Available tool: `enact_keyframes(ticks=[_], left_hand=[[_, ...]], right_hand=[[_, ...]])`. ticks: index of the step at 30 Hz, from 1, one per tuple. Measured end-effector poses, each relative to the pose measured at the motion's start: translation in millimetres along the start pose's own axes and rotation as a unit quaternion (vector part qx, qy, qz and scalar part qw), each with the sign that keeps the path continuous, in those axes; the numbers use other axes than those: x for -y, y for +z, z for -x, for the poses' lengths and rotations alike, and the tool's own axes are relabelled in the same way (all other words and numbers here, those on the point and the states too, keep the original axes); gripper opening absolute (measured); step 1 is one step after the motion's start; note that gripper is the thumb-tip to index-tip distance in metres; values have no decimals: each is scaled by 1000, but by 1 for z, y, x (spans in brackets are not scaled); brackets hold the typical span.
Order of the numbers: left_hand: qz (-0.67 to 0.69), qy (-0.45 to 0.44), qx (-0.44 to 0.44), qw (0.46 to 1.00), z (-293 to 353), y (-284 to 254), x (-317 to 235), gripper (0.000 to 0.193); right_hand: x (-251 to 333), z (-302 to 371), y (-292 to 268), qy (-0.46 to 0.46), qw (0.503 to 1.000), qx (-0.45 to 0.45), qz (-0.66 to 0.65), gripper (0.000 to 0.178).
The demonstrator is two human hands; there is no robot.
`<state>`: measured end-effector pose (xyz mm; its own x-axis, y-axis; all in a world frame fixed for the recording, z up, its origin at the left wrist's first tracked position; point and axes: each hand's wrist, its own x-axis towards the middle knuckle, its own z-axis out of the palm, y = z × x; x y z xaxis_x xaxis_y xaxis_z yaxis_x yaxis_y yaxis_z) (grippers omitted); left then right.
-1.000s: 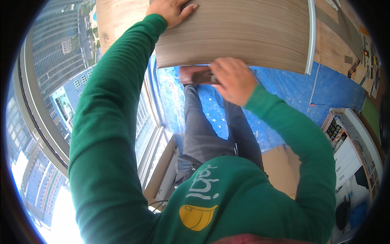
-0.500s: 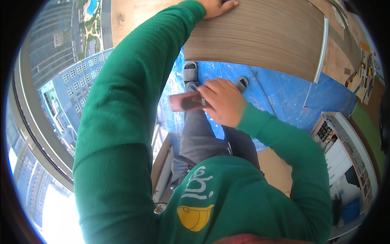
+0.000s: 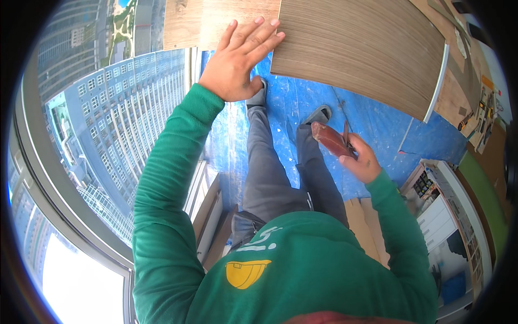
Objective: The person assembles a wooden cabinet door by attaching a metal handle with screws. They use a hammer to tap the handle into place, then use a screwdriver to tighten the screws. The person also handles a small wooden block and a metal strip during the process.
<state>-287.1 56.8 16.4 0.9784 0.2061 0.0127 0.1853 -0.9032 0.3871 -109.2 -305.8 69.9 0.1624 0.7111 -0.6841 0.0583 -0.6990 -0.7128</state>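
Observation:
My left hand (image 3: 237,65) is open and palm down, with its fingers spread. Its fingertips reach over the pale wood bench top (image 3: 183,24) and meet the left edge of a brown wood-grain panel (image 3: 356,48). Lower and to the right, my right hand (image 3: 362,161) is closed round a sanding block (image 3: 330,139) wrapped in reddish-brown sandpaper. A loose flap of the paper stands up beside the fingers. The block is held in the air, apart from the panel. Part of it is hidden in my grip.
Blue sheeting (image 3: 372,121) covers the floor under my slippered feet. Hand tools (image 3: 483,110) lie on the bench at the far right. A white drawer unit (image 3: 436,216) stands to the right. On my left is a large window (image 3: 102,135) with a metal frame.
My left hand has drawn back left and nearer, from on top of the panel to its left edge. My right hand has carried the sanding block rightward, away from my middle.

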Motion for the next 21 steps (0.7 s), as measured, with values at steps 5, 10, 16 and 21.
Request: enact_keyframes(ticks=[5, 10, 16, 21], left_hand=[[31, 64, -15, 997, -14, 22, 19, 129], [21, 86, 5, 996, -22, 29, 30, 126], [21, 143, -15, 989, -25, 24, 39, 106], [78, 148, 16, 986, -24, 23, 44, 119]], right_hand=[[15, -14, 20, 30, 998, 7, -60, 59], [5, -19, 34, 40, 998, 0, -53, 60], [-11, -19, 39, 90, 994, 5, -53, 51], [-9, -25, 40, 137, 989, 16, -59, 45]])
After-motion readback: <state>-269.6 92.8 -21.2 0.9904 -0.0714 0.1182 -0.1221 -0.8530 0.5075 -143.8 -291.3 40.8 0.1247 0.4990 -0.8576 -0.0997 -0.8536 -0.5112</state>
